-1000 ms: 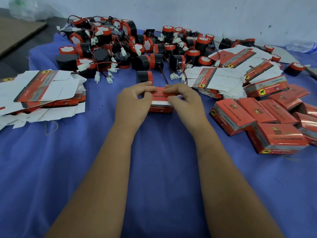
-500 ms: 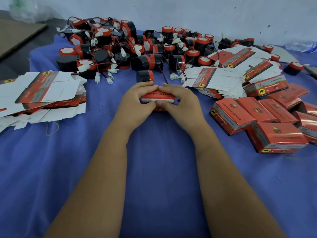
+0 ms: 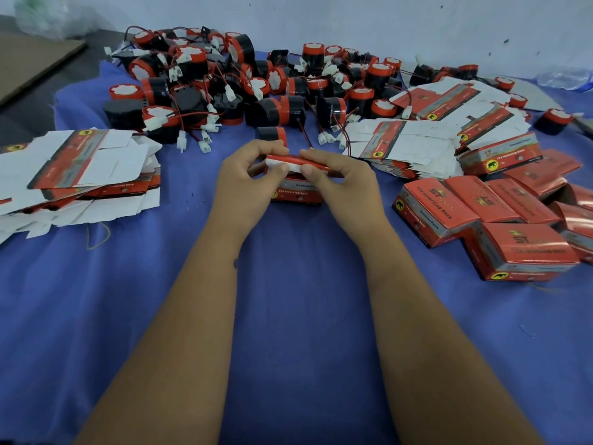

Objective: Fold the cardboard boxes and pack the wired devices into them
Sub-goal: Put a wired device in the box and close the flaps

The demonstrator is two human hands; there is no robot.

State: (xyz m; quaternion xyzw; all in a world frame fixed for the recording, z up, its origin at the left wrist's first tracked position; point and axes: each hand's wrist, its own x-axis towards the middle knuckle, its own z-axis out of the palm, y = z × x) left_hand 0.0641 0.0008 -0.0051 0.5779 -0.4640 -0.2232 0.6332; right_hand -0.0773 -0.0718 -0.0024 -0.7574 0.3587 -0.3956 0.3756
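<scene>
A small red cardboard box (image 3: 296, 191) stands on the blue cloth at the centre. My left hand (image 3: 247, 181) and my right hand (image 3: 345, 184) both pinch its raised red and white top flap, thumbs on the near side and fingers curled over the far side. What is inside the box is hidden. Just behind it lies one black and red wired device (image 3: 272, 134). A big heap of the same devices (image 3: 244, 81) with red wires and white plugs fills the back of the cloth.
Flat unfolded box blanks lie in a stack at the left (image 3: 73, 162) and another at the back right (image 3: 414, 142). Several closed red boxes (image 3: 500, 220) crowd the right side. Blue cloth (image 3: 288, 316) covers the table.
The box has turned so its printed front faces me. Its top flap has come up between my fingers, and both hands have shifted from its sides to the flap.
</scene>
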